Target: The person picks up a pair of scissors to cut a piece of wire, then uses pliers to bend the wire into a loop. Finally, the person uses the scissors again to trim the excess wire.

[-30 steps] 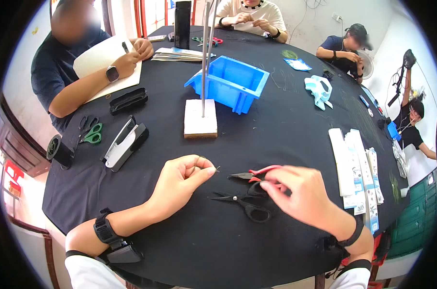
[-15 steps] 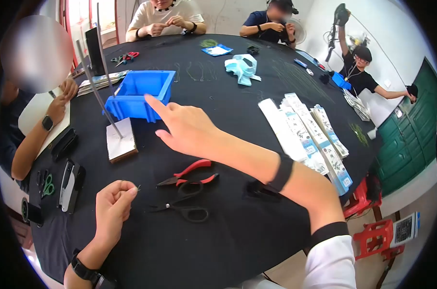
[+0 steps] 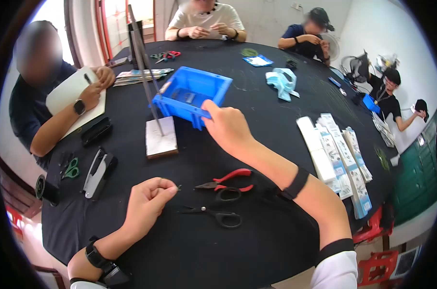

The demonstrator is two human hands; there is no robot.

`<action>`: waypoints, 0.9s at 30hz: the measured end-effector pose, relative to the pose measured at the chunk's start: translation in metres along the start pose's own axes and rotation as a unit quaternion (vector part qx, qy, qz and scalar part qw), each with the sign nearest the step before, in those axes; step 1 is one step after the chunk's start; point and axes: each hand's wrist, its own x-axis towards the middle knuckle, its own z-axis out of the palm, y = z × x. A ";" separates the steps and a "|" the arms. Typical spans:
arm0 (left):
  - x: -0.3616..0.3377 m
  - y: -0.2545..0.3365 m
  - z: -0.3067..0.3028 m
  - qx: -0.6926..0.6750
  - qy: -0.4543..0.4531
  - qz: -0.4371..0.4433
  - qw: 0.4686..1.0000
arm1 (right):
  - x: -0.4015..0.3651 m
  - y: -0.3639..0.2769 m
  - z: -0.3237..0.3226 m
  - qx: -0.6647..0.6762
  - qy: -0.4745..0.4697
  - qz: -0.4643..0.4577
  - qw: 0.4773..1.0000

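My right hand (image 3: 226, 124) is closed on the near right edge of a blue plastic bin (image 3: 199, 114), the thumb side over the rim and the other fingers hidden. A few small pieces lie inside the bin. My left hand (image 3: 152, 198) is pinched at the near side of the table, with a thin green tip (image 3: 179, 187) poking out past the fingertips. Just right of it lie red-handled pliers (image 3: 234, 179) and black scissors (image 3: 213, 212). Beside the bin stands a white block with upright metal rods (image 3: 161, 137).
A stapler (image 3: 99, 174), green-handled scissors (image 3: 71, 167) and a dark spool (image 3: 46, 189) lie at the left. Packaging strips (image 3: 336, 159) are stacked at the right, a light-blue bag (image 3: 282, 84) farther back. Several people sit or stand around the black-covered table.
My right hand has gone from an outstretched finger near the bin to a grip on its edge. The view has shifted left. My left hand keeps its pinch.
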 end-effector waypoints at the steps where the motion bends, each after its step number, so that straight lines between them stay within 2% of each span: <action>1: 0.000 0.000 0.000 -0.001 -0.001 0.000 1.000 | -0.003 0.000 0.001 -0.010 0.004 -0.002 1.000; 5: 0.001 -0.003 -0.003 0.002 -0.009 0.008 1.000 | -0.012 -0.003 0.004 -0.061 0.010 -0.023 0.998; 13: 0.002 -0.006 -0.004 0.016 -0.017 0.024 0.999 | -0.027 -0.028 0.002 -0.072 -0.002 -0.096 0.993; 16: 0.001 -0.006 -0.004 0.020 -0.020 0.025 0.999 | -0.027 -0.029 0.003 -0.067 -0.005 -0.066 0.996; 21: 0.000 -0.005 -0.004 0.031 -0.023 0.020 0.999 | -0.025 -0.025 0.004 -0.063 0.010 -0.084 0.994; 27: 0.001 -0.006 -0.004 0.030 -0.023 0.024 0.999 | -0.017 -0.018 0.001 -0.007 0.027 -0.052 0.998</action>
